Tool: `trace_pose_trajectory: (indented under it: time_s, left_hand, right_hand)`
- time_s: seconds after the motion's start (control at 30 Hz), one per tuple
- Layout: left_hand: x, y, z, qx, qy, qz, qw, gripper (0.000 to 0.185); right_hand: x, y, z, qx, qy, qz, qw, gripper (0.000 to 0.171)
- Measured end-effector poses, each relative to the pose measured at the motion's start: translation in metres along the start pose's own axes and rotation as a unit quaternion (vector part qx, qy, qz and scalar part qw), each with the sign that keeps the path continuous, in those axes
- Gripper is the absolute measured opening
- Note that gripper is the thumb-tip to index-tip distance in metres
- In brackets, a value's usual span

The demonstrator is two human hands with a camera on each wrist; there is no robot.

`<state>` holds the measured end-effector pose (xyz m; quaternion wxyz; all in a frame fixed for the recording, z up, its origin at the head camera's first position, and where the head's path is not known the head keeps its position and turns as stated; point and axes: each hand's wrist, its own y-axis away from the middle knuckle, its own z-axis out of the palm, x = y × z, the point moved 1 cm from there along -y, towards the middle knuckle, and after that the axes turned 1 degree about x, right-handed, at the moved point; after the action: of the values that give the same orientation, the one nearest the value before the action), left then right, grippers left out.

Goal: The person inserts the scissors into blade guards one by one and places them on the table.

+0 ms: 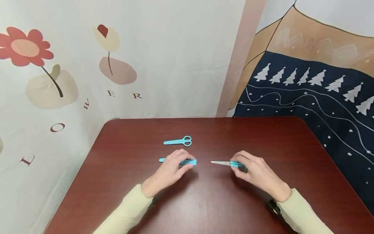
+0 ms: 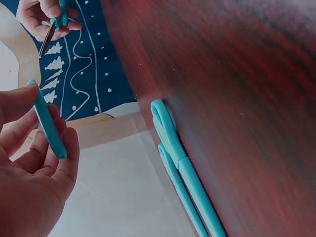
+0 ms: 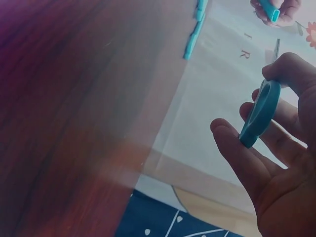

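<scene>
Three light-blue scissors in view, one unsheathed. Left hand [image 1: 172,165] pinches a loose blue sheath [image 1: 192,162] between thumb and fingers, mouth facing right. Right hand [image 1: 257,167] pinches the bare scissors [image 1: 234,163] at the handle; metal blade [image 1: 219,162] points left at the sheath mouth, gap between, no contact. Both hands are held above the brown table [image 1: 198,208]. Far pair [image 1: 177,142] lies sheathed on the table, beyond the left hand, handle loops right. Nearer sheathed pair [image 2: 200,197] lies just beside it, mostly hidden by the left hand in the head view. Behind: pale flower-print backdrop [image 1: 181,58] left, dark-blue tree print [image 1: 292,92] right.
</scene>
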<state>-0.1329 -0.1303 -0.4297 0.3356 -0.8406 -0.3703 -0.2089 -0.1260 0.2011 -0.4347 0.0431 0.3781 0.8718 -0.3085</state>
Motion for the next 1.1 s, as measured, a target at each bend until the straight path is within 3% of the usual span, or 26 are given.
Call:
trace_pose_trajectory:
  time_s: [0.4, 0.87, 1.1]
  left_hand:
    - [0.008, 0.008, -0.01, 0.025, -0.023, -0.042, 0.9985, 0.016]
    - [0.016, 0.014, -0.01, 0.069, 0.034, 0.008, 0.997, 0.019]
    - [0.016, 0.016, -0.008, 0.083, 0.026, 0.022, 0.9959, 0.021]
  right_hand:
    - [-0.012, -0.015, 0.001, 0.014, 0.007, -0.02, 1.0, 0.021]
    - [-0.032, -0.023, 0.003, 0.023, -0.019, -0.028, 0.999, 0.028]
    - [-0.039, -0.025, 0.007, 0.02, -0.026, -0.036, 0.999, 0.025]
